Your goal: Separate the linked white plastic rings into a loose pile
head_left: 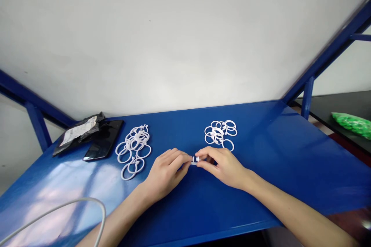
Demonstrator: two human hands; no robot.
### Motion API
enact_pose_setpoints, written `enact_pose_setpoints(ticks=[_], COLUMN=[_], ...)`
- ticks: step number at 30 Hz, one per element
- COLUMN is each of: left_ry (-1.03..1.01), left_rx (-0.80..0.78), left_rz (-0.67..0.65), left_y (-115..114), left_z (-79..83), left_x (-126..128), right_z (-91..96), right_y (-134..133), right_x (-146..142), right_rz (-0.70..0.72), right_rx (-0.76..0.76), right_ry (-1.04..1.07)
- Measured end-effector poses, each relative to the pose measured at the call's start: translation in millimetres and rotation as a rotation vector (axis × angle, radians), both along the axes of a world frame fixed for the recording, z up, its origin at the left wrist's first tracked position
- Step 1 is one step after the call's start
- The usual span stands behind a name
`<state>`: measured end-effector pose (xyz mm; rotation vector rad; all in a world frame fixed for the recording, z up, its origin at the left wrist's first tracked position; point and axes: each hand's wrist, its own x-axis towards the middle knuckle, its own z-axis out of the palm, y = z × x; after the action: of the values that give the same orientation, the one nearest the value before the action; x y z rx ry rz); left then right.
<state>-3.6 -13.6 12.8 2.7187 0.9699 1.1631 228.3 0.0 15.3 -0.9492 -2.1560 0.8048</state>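
Note:
Between my two hands, just above the blue table (226,200), is a small white plastic ring (194,163) seen nearly edge-on, with small knobs on its upper side. My left hand (168,168) pinches its left end between thumb and fingers. On the other end, the thumb and index finger of my right hand (222,165) close in the same way. Much of the ring is hidden by my fingers. A pile of white plastic rings (133,144) lies left of my left hand. Beyond my right hand lies another cluster of white rings (218,133).
At the back left, a black plastic parcel (82,131) with a white label lies partly over a black phone (104,142). A pale cable (78,200) loops across the front left. Blue metal frame bars (327,60) rise at both sides. A green bag (352,123) lies far right.

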Motion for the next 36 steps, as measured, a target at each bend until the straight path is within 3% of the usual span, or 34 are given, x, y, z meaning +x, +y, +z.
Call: enact_pose_setpoints(ticks=[6, 13, 22, 36], left_ry=[-0.029, -0.067, -0.143, -0.063], left_rx=[-0.018, -0.064, -0.236, -0.267], left_rz=[-0.006, -0.012, 0.087, 0.073], left_y=[-0.5, -2.5, -4.4, -4.3], left_z=[-2.0, -5.6, -8.8, -12.4], left_x=[-0.4, 2.3, 2.9, 2.4], right_z=[1.5, -1.6, -3.3, -2.8], right_y=[-0.5, -0.8, -1.3, -1.7], right_x=[0.1, -1.4, -3.1, -4.0], right_rz=[-0.016, 0.023, 0.037, 0.042], right_rx=[-0.006, 0.135, 0.140, 0.104], right_ry=[-0.002, -0.035, -0.040, -0.085])
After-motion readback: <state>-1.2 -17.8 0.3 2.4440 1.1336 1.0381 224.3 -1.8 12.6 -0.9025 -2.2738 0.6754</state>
